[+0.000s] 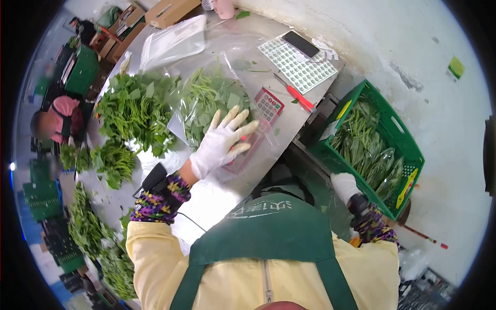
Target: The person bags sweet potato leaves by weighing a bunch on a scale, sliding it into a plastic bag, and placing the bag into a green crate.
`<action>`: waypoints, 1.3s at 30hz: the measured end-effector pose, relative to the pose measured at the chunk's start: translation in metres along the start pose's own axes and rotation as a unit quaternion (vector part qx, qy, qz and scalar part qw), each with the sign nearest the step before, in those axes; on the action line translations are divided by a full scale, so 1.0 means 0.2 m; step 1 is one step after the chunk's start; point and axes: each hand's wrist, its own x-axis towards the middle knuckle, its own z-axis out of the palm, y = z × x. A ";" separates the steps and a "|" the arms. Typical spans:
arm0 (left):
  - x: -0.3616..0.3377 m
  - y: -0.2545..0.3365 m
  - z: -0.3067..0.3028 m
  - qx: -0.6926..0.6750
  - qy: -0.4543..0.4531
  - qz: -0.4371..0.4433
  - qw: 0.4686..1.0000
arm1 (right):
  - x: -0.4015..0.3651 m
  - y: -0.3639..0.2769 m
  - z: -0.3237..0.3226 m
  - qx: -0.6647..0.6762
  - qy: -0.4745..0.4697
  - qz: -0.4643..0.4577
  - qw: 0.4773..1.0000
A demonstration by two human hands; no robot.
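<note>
- My left hand [219, 149]: palm down, fingers spread — laid on the clear bag of greens [199, 98], not grasping.
- Bag: between the loose greens [137, 106] and the red keypad [269, 106].
- My right hand [345, 186]: beside the green crate [412, 151] — grip on it cannot be told.

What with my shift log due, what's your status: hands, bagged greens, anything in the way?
Left hand spread over bagged greens. Right hand beside green crate, grip unclear. No obstruction seen; red-handled tool lies near keypad.
</note>
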 end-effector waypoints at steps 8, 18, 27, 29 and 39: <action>-0.59 -0.25 -0.02 0.211 0.065 0.005 0.975 | 0.17 -0.31 -0.68 -0.076 0.573 -0.247 0.778; -0.58 -0.17 0.11 0.237 0.028 0.184 0.953 | 0.48 -0.57 -0.89 -0.379 0.374 -0.562 0.633; -0.63 -0.09 0.15 -0.389 0.213 -0.195 0.875 | 0.58 -0.47 -0.78 0.078 0.250 -0.568 0.780; -0.60 -0.11 0.21 -0.486 0.263 -0.229 0.801 | 0.60 -0.49 -0.78 0.504 0.108 -0.414 0.750; -0.42 -0.22 0.25 -0.504 0.476 -0.488 0.531 | 0.83 -0.72 -0.82 0.598 0.201 -0.267 0.728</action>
